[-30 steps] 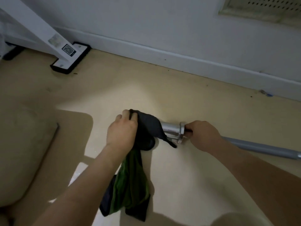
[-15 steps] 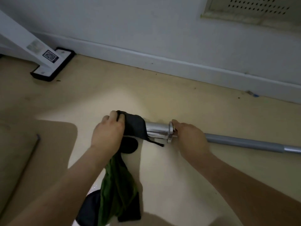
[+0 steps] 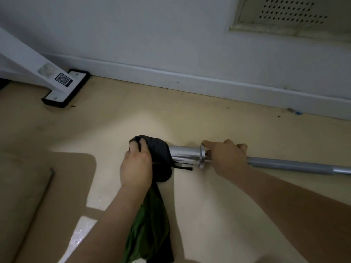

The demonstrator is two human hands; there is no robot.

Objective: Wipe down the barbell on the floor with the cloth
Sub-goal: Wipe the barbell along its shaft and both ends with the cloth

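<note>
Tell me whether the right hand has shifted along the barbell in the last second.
No. The right hand stays gripped on the barbell right beside its collar, as before.

Both forearms reach forward, the left hand (image 3: 136,166) clenched with fingers (image 3: 141,147) curled, the right hand (image 3: 227,158) gripping palm-down.

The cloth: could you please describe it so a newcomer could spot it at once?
Find the barbell lying on the floor along the wall. At its shiny end, the left hand clutches the cloth around the tip. It is the only fabric here, dark with a green tail trailing back.
</note>
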